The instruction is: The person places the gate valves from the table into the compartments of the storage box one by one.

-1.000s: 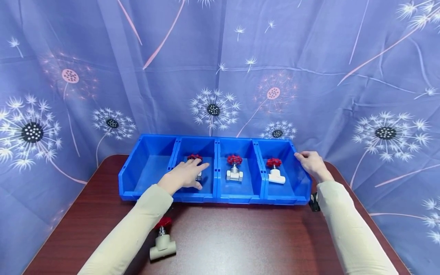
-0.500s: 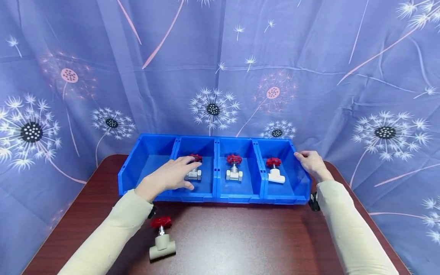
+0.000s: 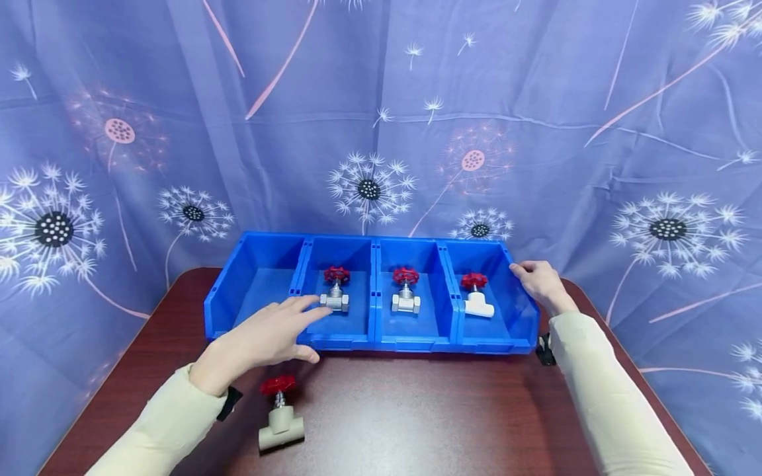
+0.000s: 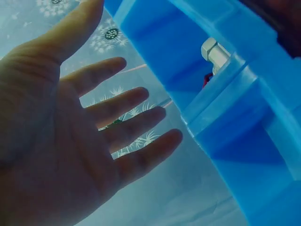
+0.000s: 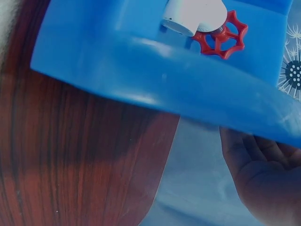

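Note:
In the head view my left hand [image 3: 262,337] hovers over the front left of the blue bin row [image 3: 405,345], fingers spread and nothing in them. Just beyond its fingertips, a metal valve [image 3: 335,301] with a red handwheel stands in the second compartment from the left. Closer to me, a beige pipe valve [image 3: 282,426] with a red handwheel lies on the table. My right hand [image 3: 543,284] grips the rim of the right end wall; the wall partly hides its fingers in the right wrist view. Beside that wall, inside, is a white valve [image 3: 478,305].
Another metal valve [image 3: 406,303] stands in the third compartment. The leftmost compartment [image 3: 270,284] shows a bare floor. The bins rest on a dark red wooden table [image 3: 417,416], with a patterned blue curtain [image 3: 417,79] close behind.
My left hand has drawn back toward me and to the left, out of the second compartment, uncovering the metal valve there. The right hand has kept its place on the rim.

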Tool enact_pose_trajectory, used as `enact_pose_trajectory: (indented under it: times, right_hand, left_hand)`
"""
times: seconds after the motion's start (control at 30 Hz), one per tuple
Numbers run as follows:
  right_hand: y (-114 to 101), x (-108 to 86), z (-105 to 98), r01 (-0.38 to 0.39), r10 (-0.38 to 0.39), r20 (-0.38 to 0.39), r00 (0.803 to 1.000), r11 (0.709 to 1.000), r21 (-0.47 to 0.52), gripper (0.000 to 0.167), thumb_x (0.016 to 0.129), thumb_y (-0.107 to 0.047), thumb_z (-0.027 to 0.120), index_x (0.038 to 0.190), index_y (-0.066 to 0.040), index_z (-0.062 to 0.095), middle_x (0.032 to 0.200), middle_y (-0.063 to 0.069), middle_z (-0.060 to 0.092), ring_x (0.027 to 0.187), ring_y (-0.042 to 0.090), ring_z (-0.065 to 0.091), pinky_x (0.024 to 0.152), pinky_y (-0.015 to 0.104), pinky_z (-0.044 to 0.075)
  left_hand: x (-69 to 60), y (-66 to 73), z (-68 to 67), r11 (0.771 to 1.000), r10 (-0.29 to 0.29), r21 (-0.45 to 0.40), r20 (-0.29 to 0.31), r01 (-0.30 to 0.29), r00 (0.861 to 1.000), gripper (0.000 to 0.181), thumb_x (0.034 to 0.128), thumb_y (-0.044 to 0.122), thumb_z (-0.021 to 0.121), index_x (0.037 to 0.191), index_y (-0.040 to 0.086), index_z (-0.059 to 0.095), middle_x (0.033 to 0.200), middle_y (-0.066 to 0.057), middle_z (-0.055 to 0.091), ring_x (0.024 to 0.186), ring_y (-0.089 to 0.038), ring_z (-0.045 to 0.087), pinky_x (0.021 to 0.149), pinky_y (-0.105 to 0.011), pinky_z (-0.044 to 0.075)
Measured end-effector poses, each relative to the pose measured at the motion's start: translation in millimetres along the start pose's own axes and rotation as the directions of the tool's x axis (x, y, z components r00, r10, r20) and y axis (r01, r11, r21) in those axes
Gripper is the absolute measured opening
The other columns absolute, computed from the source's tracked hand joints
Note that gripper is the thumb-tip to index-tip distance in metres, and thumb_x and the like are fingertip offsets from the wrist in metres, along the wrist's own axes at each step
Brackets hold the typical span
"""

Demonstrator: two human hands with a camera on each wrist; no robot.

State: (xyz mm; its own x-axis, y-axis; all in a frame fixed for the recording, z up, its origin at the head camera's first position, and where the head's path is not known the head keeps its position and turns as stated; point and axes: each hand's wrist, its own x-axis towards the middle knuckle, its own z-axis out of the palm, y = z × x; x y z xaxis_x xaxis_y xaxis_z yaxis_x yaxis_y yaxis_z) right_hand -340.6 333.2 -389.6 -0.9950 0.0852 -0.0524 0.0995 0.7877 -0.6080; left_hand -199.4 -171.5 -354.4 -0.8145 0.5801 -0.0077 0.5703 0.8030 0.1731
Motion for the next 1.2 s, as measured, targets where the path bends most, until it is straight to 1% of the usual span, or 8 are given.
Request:
enact_pose_trajectory:
  times: [0.27,0.47,0.6,0.7,0.8,0.87,1.0,1.2]
  right_hand:
    - [0.1,-0.8,-1.1,0.004,-0.004,0.019,1.000,1.000,0.011,0.059,0.104,-0.045,0.038,0.135,0.004,0.051,0.131,0.030,0.051,0.117,0.045,0.049,0.096,0.057,0.041]
    - [-2.1,-1.8,-1.5,0.018,-0.018,0.011,1.000,1.000,-0.006,0.058,0.105,-0.043,0.039,0.134,0.005,0.052,0.128,0.031,0.053,0.114,0.045,0.052,0.093,0.057,0.043]
    - [-3.8,-1.9,-0.6,0.022,-0.022,-0.003,1.000,0.999,-0.025,0.055,0.105,-0.042,0.040,0.131,0.005,0.053,0.125,0.030,0.054,0.110,0.045,0.053,0.090,0.056,0.045]
    - [-2.7,-1.7,-0.9,0.022,-0.022,-0.016,1.000,0.999,-0.037,0.055,0.105,-0.042,0.040,0.130,0.004,0.054,0.125,0.031,0.055,0.110,0.046,0.053,0.091,0.056,0.045]
    - [-1.3,-1.1,-1.5,0.026,-0.028,-0.025,0.999,0.999,-0.045,0.056,0.104,-0.042,0.040,0.129,0.005,0.055,0.125,0.031,0.055,0.111,0.047,0.052,0.092,0.057,0.044]
    - [-0.9,-1.2,-1.6,0.026,-0.027,-0.018,0.999,0.999,-0.038,0.056,0.104,-0.043,0.040,0.130,0.005,0.054,0.125,0.031,0.054,0.111,0.047,0.052,0.092,0.057,0.044]
    - [0.3,-0.5,-0.7,0.030,-0.030,-0.015,0.999,0.999,-0.034,0.056,0.104,-0.043,0.040,0.129,0.005,0.054,0.124,0.031,0.055,0.109,0.046,0.053,0.091,0.057,0.044]
    - [-0.3,-0.2,0.1,0.032,-0.033,-0.026,0.999,0.999,-0.028,0.056,0.104,-0.043,0.041,0.128,0.006,0.055,0.123,0.031,0.056,0.109,0.046,0.053,0.091,0.057,0.044]
  left_hand:
    - [-30.0,10.1,13.2,0.999,-0.004,-0.053,0.027,0.006,1.000,0.072,0.0839,0.052,0.071,0.140,0.010,0.053,0.141,-0.018,0.048,0.125,-0.038,0.048,0.093,-0.059,0.043]
    - [-46.1,14.5,19.7,0.998,0.008,-0.057,0.010,-0.007,1.000,0.072,0.0813,0.056,0.071,0.136,0.012,0.056,0.136,-0.016,0.052,0.117,-0.037,0.055,0.088,-0.056,0.047]
    - [-55.1,16.1,25.3,0.996,-0.009,-0.092,0.036,0.012,0.999,0.072,0.0808,0.059,0.069,0.136,0.014,0.057,0.132,-0.012,0.055,0.114,-0.032,0.057,0.087,-0.053,0.048]
    - [-60.5,16.7,30.4,0.992,-0.008,-0.125,0.048,0.014,0.999,0.073,0.0812,0.061,0.067,0.135,0.014,0.057,0.129,-0.008,0.055,0.112,-0.028,0.057,0.086,-0.051,0.049]
    - [-63.8,16.8,35.1,0.991,-0.013,-0.135,0.033,0.017,0.999,0.070,0.0820,0.057,0.069,0.136,0.015,0.057,0.130,-0.006,0.055,0.114,-0.027,0.056,0.087,-0.050,0.049]
    - [-65.6,16.9,38.1,0.991,-0.013,-0.131,0.016,0.015,1.000,0.067,0.0825,0.053,0.071,0.136,0.015,0.057,0.130,-0.005,0.055,0.112,-0.025,0.057,0.086,-0.050,0.049]
    - [-69.1,19.0,42.9,0.994,-0.010,-0.107,0.007,0.011,1.000,0.063,0.0829,0.048,0.073,0.135,0.016,0.058,0.125,-0.002,0.057,0.108,-0.022,0.057,0.084,-0.048,0.050]
    - [-73.1,23.5,49.2,0.994,-0.006,-0.112,0.058,0.012,0.998,0.059,0.0853,0.047,0.072,0.133,0.015,0.058,0.115,0.004,0.058,0.096,-0.014,0.058,0.077,-0.042,0.051]
